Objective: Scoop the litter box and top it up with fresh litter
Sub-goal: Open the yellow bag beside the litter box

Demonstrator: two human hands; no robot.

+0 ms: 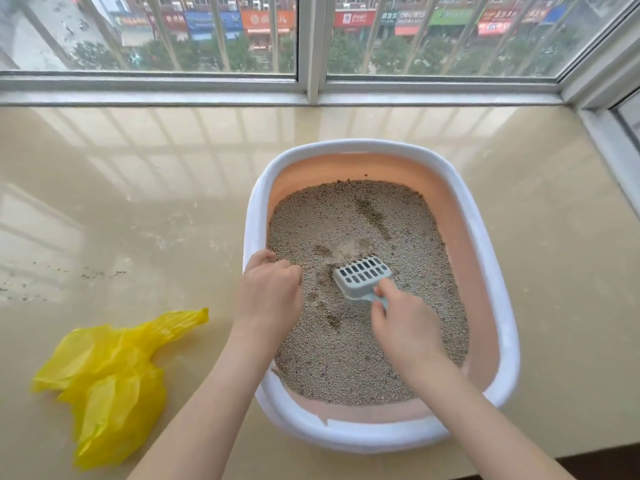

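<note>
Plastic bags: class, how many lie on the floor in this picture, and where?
1. A crumpled yellow plastic bag lies on the floor, left of the litter box and apart from it. No other bag shows, though the view ends at the frame's edges.

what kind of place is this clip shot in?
Likely a home's enclosed balcony or bay-window ledge, several floors up. A barred window looks down on street shopfronts, a cat litter box sits on the glossy beige floor, and a yellow plastic bag lies beside it.
</note>
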